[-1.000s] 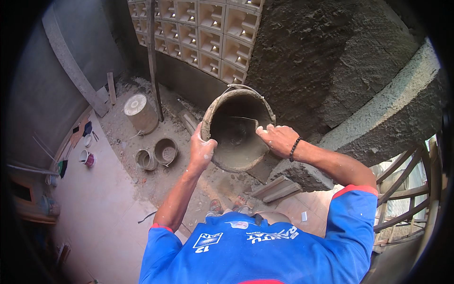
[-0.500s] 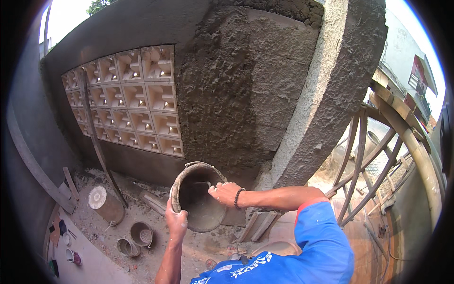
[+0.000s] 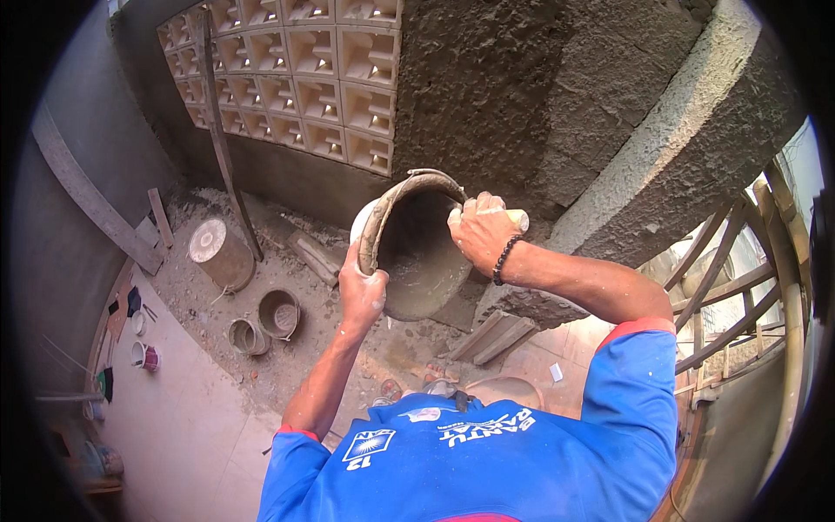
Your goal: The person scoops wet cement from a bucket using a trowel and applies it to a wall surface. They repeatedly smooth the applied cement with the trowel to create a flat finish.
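Note:
I hold a mortar-caked bucket [image 3: 417, 261] tilted on its side in front of me, mouth toward me, with wet grey mortar inside. My left hand [image 3: 361, 291] grips its left rim. My right hand [image 3: 478, 233] is closed on a pale wooden tool handle [image 3: 509, 216] at the bucket's right rim; the tool's blade reaches into the bucket and is hidden. A beaded bracelet sits on my right wrist. A rough grey plastered wall [image 3: 522, 96] rises just behind the bucket.
A decorative vent-block panel [image 3: 296, 74] is at upper left. Far below on the ground lie a pale drum [image 3: 217, 252], two small buckets [image 3: 265, 322], planks and rubble. A wooden scaffold railing [image 3: 731, 296] curves at right. A long pole [image 3: 222, 139] leans against the wall.
The view has swung back down. The bucket has tipped further sideways and come closer, and my right hand has moved from its rim onto the tool handle.

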`<state>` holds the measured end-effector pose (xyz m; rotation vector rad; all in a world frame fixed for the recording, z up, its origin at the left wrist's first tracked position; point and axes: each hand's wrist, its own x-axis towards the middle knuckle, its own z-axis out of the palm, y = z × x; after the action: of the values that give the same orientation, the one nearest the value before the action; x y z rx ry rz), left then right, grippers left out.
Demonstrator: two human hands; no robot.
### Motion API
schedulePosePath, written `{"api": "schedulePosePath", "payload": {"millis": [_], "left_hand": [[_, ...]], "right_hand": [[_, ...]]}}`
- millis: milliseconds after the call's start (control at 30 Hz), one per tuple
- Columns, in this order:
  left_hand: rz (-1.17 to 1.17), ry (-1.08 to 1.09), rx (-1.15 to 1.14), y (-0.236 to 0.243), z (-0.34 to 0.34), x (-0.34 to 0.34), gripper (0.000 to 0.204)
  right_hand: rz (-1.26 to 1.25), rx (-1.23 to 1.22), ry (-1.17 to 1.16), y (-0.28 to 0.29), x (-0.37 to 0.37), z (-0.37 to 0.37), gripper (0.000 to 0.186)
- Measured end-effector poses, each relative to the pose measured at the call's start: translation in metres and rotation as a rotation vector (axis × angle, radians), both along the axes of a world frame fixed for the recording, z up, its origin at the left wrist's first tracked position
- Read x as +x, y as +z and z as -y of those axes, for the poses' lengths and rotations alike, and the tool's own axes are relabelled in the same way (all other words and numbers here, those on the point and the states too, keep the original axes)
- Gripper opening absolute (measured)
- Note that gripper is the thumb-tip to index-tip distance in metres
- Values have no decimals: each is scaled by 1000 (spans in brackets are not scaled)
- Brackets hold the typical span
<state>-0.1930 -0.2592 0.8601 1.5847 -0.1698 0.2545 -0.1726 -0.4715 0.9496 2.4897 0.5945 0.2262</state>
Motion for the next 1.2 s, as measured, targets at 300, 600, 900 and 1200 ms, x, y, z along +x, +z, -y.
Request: {"api": "schedulePosePath", "payload": {"millis": [300,600,900,1200], "left_hand": [[209,100,187,13,-17,6,63],[191,105,391,17,-9,5,63],[-21,50,-104,24,-19,36,63],[7,24,-296,40,3,64,60]], "right_hand": [[-217,283,45,-14,25,9,18],[-544,1090,18,-127,4,20,41],[-535,971,-95,-76,28,23,41],[-584,884,15,54,59,75,44]]}}
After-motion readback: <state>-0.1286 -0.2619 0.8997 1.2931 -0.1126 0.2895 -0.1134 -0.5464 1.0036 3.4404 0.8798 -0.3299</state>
